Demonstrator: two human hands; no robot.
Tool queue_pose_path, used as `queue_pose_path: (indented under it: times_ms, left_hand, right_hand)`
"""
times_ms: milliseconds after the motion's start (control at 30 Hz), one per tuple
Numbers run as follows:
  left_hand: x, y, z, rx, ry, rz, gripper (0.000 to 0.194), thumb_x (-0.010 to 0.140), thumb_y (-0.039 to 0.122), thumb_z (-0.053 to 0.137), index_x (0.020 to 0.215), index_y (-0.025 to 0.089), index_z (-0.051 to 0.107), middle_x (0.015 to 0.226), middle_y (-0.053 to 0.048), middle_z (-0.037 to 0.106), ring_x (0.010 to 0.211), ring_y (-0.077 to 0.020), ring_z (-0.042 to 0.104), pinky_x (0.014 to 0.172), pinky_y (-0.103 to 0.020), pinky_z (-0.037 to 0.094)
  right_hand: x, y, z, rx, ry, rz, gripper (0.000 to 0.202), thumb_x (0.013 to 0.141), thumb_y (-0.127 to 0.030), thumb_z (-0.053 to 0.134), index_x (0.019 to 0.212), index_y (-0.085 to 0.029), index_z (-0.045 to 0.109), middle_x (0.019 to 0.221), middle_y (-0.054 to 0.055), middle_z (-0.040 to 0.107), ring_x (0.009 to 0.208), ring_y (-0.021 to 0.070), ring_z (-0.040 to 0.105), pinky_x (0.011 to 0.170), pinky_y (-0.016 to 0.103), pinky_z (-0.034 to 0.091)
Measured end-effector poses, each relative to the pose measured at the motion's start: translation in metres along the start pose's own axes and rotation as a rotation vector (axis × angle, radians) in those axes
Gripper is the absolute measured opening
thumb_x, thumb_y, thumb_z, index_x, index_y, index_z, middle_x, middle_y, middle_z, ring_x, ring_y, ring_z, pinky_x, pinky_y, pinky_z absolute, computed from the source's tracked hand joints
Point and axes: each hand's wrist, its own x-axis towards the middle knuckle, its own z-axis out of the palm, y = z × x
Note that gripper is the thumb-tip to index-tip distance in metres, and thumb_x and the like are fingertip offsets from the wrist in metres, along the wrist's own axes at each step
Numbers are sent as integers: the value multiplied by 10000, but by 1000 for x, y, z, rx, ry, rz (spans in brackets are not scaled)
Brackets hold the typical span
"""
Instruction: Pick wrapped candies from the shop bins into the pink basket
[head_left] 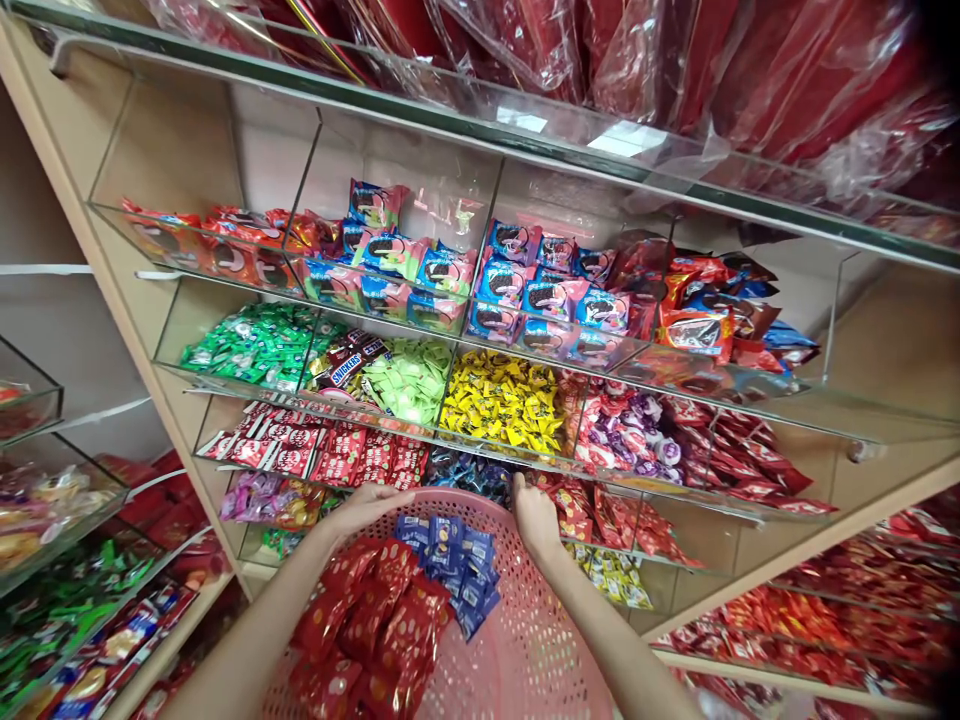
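A pink perforated plastic basket (551, 620) is held out in front of me, close to the lower shelves. My left hand (373, 507) grips its far rim on the left, fingers lying along the edge. On the right side of that rim my right hand (535, 512) is closed, its fingers curled and partly hidden. Red shiny candy packets (382, 625) with pale dots fill the basket's left part. Beside them lies a small heap of blue candy packets (454, 560). Dark blue wrapped candies (472, 472) show in the shelf bin just beyond the rim.
Clear-walled shelves hold green candies (251, 345), yellow candies (502, 400), purple-and-white candies (634, 430) and blue-pink biscuit packs (547, 285). A glass shelf edge (465, 130) runs overhead under red plastic-wrapped goods. More candy bins (75, 590) stand at the left.
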Motion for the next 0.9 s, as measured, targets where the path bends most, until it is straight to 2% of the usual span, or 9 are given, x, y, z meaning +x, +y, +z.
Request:
queue_pose_path:
  times_ms: [67, 133, 167, 233, 333, 400, 500, 733, 900]
  left_hand:
    - [-1, 1, 0, 6, 2, 3, 457, 670, 563, 583, 847, 162, 713, 813, -21, 711, 755, -193, 596, 679, -256, 404]
    - [-2, 2, 1, 24, 15, 5, 476, 657, 579, 583, 840, 160, 714, 810, -22, 709, 769, -200, 593, 685, -259, 403]
    - [-2, 3, 1, 32, 20, 3, 488, 646, 590, 583, 830, 158, 715, 802, -22, 709, 771, -203, 591, 681, -259, 403]
    - [-3, 4, 2, 35, 26, 1, 510, 628, 608, 583, 820, 155, 716, 794, -24, 708, 778, -207, 589, 678, -259, 403]
    - [-5, 5, 3, 22, 33, -4, 506, 624, 609, 587, 811, 157, 717, 790, -22, 711, 781, -208, 594, 687, -261, 406]
    - [-5, 5, 3, -2, 25, -14, 481, 636, 590, 593, 817, 161, 717, 803, -22, 714, 778, -205, 600, 697, -264, 410]
    - [-5, 4, 3, -55, -13, -24, 439, 664, 553, 597, 843, 169, 714, 838, -24, 720, 779, -196, 609, 716, -267, 417]
    - [-3, 1, 1, -37, -7, -9, 427, 683, 540, 590, 817, 153, 711, 818, -24, 717, 754, -189, 603, 695, -263, 413]
    - [-3, 2, 2, -5, 18, -7, 473, 636, 578, 603, 787, 144, 715, 788, -29, 711, 763, -203, 595, 680, -262, 405]
  right_hand:
    - [-21, 3, 3, 59, 104, -21, 192, 895, -193, 288, 973, -169, 462, 807, 146, 640, 728, 230, 632, 626, 291, 404]
    - [-41, 2, 10, 285, 110, -27, 189, 903, -294, 287, 874, -195, 445, 678, 82, 627, 602, 189, 607, 555, 254, 386]
    - [-49, 1, 14, 440, 50, -9, 197, 901, -319, 279, 826, -205, 422, 616, 53, 610, 534, 168, 581, 511, 239, 373]
    - [-62, -1, 25, 731, -156, 68, 188, 892, -316, 276, 756, -221, 363, 520, 1, 566, 411, 132, 504, 420, 216, 334]
    - [-75, 1, 38, 959, -448, 219, 167, 875, -285, 304, 717, -230, 314, 459, -39, 532, 325, 101, 425, 338, 193, 268]
    - [-80, 5, 42, 1018, -549, 280, 160, 866, -264, 330, 712, -228, 309, 469, -41, 545, 326, 87, 433, 327, 176, 255]
    - [-83, 11, 44, 1051, -624, 338, 164, 867, -234, 337, 706, -222, 309, 471, -36, 553, 339, 76, 456, 331, 158, 261]
    - [-79, 9, 47, 1062, -678, 489, 180, 858, -174, 340, 682, -201, 369, 461, -25, 534, 330, 62, 446, 339, 147, 292]
    - [-75, 5, 51, 1090, -696, 511, 209, 849, -186, 368, 643, -189, 401, 470, -27, 523, 335, 51, 448, 341, 144, 318]
